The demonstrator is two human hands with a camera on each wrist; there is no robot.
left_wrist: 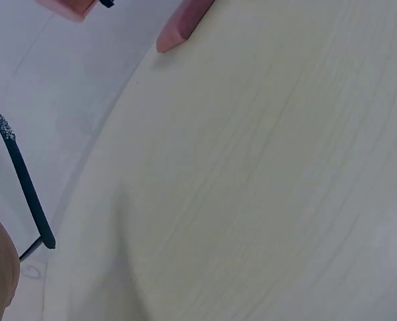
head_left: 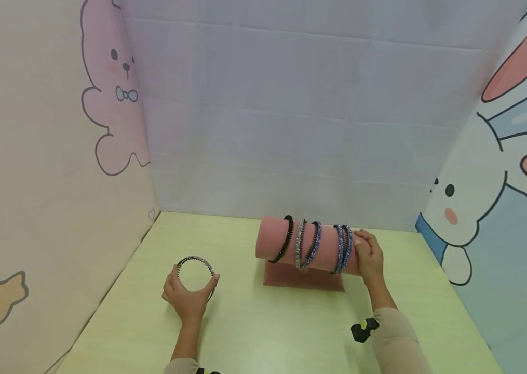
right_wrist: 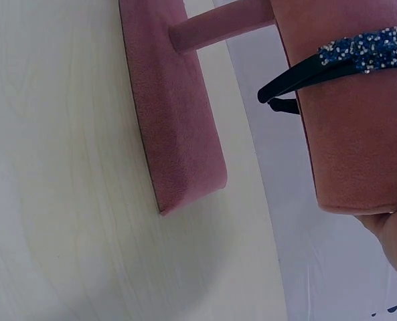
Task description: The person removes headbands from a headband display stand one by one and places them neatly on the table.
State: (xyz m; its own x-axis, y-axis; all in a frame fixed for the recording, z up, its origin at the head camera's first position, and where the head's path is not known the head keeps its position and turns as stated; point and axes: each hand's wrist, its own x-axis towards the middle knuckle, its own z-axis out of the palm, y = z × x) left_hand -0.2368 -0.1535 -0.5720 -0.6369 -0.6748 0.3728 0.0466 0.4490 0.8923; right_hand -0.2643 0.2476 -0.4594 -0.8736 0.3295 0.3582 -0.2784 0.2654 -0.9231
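Note:
On the left, my left hand (head_left: pixel 187 300) holds a hairband (head_left: pixel 209 266) between thumb and fingers, its loop standing above the table. In the left wrist view, the hairband (left_wrist: pixel 28 190) shows a dark arm and a glittery part. My right hand (head_left: pixel 369 258) grips the right end of a pink padded roll (head_left: pixel 268 239) on a stand. Around the roll sit a black hairband (head_left: pixel 287 241), a silver one (head_left: pixel 298 246) and several blue glittery ones (head_left: pixel 340 249). The right wrist view shows a blue hairband's open ends (right_wrist: pixel 285 87) sticking out past the roll.
Under the roll, a post (right_wrist: pixel 218 25) rises from a pink base (head_left: pixel 300 280) on the pale wooden table (head_left: pixel 254 332). A white cloth wall (head_left: pixel 263 130) closes the back. Printed panels with a bear and a rabbit (head_left: pixel 469 208) stand at the sides.

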